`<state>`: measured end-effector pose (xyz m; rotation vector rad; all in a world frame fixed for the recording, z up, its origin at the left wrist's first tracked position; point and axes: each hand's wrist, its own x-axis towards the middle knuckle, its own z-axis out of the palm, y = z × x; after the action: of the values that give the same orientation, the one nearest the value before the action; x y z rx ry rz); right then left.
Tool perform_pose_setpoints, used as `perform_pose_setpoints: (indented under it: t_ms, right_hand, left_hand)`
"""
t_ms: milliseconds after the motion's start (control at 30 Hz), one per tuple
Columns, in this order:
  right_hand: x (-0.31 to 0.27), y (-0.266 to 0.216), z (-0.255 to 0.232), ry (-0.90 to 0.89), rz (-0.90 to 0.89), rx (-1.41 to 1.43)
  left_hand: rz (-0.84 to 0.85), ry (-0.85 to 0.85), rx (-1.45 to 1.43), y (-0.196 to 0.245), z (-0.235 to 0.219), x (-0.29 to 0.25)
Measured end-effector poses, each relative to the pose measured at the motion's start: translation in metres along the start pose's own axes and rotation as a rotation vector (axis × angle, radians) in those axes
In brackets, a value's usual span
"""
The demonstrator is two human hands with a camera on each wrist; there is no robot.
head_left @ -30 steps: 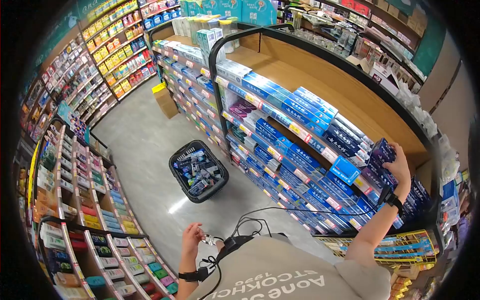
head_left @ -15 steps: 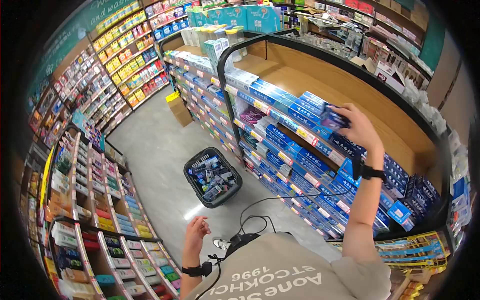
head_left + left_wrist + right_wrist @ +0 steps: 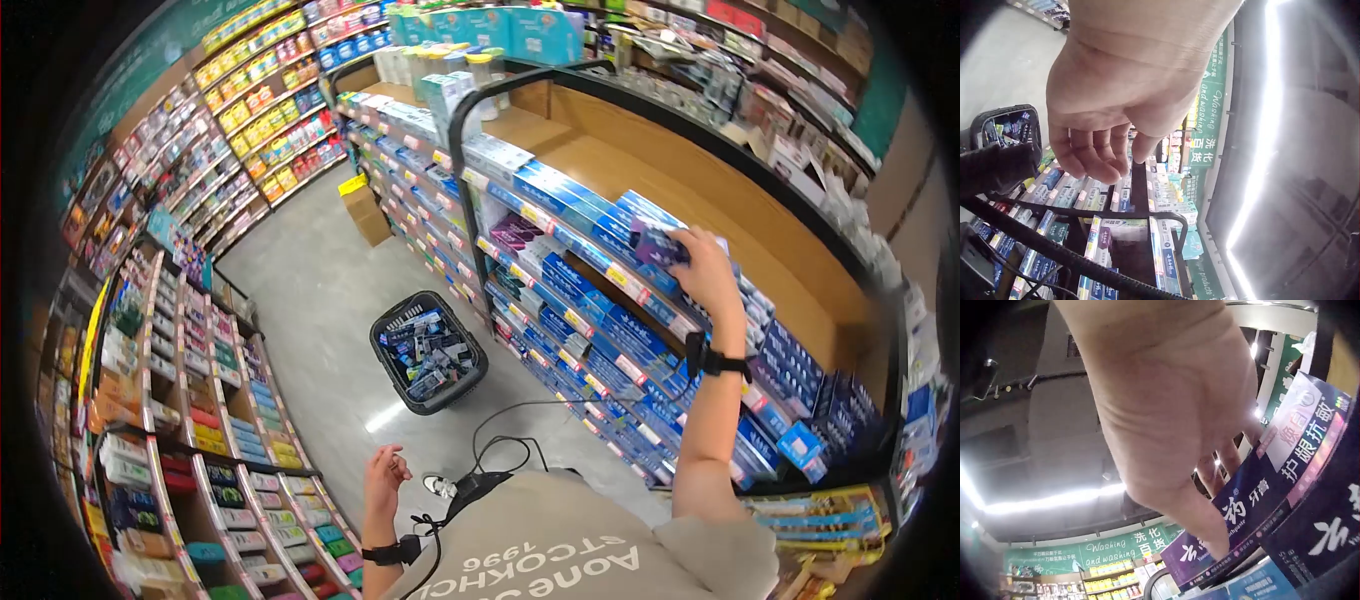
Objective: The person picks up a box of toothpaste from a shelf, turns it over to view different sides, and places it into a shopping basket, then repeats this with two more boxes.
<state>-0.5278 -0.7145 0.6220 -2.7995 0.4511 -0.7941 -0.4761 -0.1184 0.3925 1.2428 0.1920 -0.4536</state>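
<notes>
My right hand (image 3: 708,272) grips a dark purple box (image 3: 655,246) over the blue boxes on the upper shelf. In the right wrist view the thumb of the right hand (image 3: 1179,419) lies across the front of the purple toothpaste box (image 3: 1260,494), with fingers behind it. Another dark box (image 3: 1329,544) shows close beside it. The left hand (image 3: 383,482) hangs low before the body, holding nothing. Its fingers are loosely curled, as the left wrist view of that hand (image 3: 1116,106) also shows.
A black basket (image 3: 470,385) filled with small packages stands on the grey floor (image 3: 300,290). Shelves of bottles (image 3: 235,440) line the left side. A cardboard box (image 3: 366,215) stands beside the far shelf end, and a cable (image 3: 540,403) loops by the body.
My right hand has carried the purple box leftward along the upper shelf, from the stack of dark boxes to the blue ones. The left hand still hangs low.
</notes>
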Motion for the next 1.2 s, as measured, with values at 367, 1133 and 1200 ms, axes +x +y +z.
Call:
perform_pose_setpoints:
  t_ms: [367, 1133, 1200]
  right_hand:
    - [-0.037, -0.029, -0.022, 0.258, 0.058, 0.087]
    - [-0.05, -0.324, 0.212, -1.233, -0.208, 1.103]
    - [-0.042, -0.335, 0.218, -1.191, -0.217, 1.126]
  left_hand:
    - [0.41, 0.051, 0.314, 0.106, 0.021, -0.014]
    - [0.138, -0.153, 0.584, 0.152, 0.019, 0.003]
    - [0.158, -0.141, 0.544, 0.159, 0.012, 0.014]
